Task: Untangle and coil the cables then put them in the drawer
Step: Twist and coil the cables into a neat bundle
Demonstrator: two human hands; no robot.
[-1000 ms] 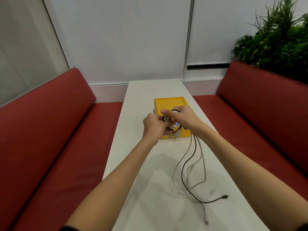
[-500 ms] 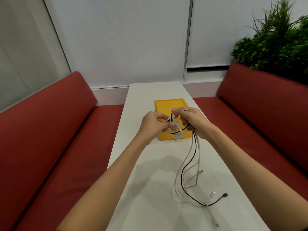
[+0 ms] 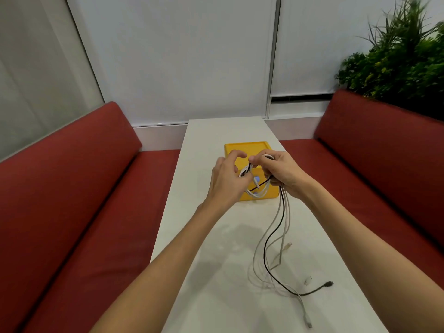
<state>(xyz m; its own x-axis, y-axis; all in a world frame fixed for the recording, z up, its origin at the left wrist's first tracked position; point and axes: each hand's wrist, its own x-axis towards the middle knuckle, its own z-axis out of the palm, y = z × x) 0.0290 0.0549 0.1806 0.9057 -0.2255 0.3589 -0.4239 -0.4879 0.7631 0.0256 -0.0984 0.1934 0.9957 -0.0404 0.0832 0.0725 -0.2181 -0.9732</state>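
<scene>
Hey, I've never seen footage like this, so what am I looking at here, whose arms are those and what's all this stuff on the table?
There is no machine here. The picture comes from a camera worn on a person's head, looking forward and down, so the two bare arms reaching in from the bottom are the wearer's own.

The left hand and right hand are raised over a long white table set between red benches. Together they hold a bundle of cables, white ones and a black one, looped between the fingers. The loose ends hang down from the right hand and trail across the tabletop, with plugs lying near the front edge.

Behind the hands sits a small yellow box. A green plant stands at the back right.
</scene>
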